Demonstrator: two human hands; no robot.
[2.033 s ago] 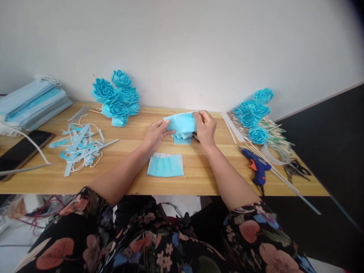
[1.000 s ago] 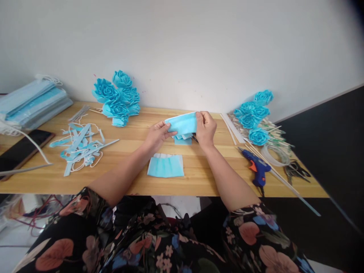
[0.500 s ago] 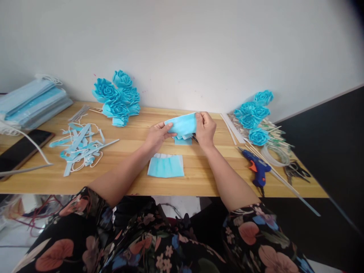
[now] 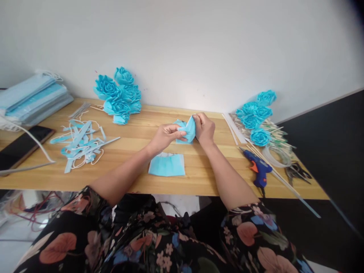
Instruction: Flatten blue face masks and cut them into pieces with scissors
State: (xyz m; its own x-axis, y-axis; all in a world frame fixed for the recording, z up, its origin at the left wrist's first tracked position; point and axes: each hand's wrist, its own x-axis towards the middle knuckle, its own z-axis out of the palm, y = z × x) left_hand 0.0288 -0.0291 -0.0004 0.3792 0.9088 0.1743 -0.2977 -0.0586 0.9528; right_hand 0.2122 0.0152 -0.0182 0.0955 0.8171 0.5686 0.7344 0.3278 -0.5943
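Both hands pinch one light blue piece of mask fabric (image 4: 188, 129) above the middle of the wooden table (image 4: 133, 178). My left hand (image 4: 166, 136) grips its left end with thumb and fingers closed. My right hand (image 4: 204, 128) grips its right end, and the fabric is bunched short between them. More blue pieces lie under it on the table. A flat rectangular piece of blue mask fabric (image 4: 167, 165) lies just in front of my hands.
Two bunches of blue fabric roses stand at the wall, one at the left (image 4: 119, 94), one at the right (image 4: 257, 115) over wooden sticks. Cut strips (image 4: 79, 144), a stack of masks (image 4: 34, 96) and a phone (image 4: 21, 146) lie left. A blue glue gun (image 4: 257, 168) and scissors (image 4: 297, 170) lie right.
The fabric was stretched flat between my hands; now my left hand has moved right toward my right hand and the piece is folded or bunched together. The view shifted slightly.
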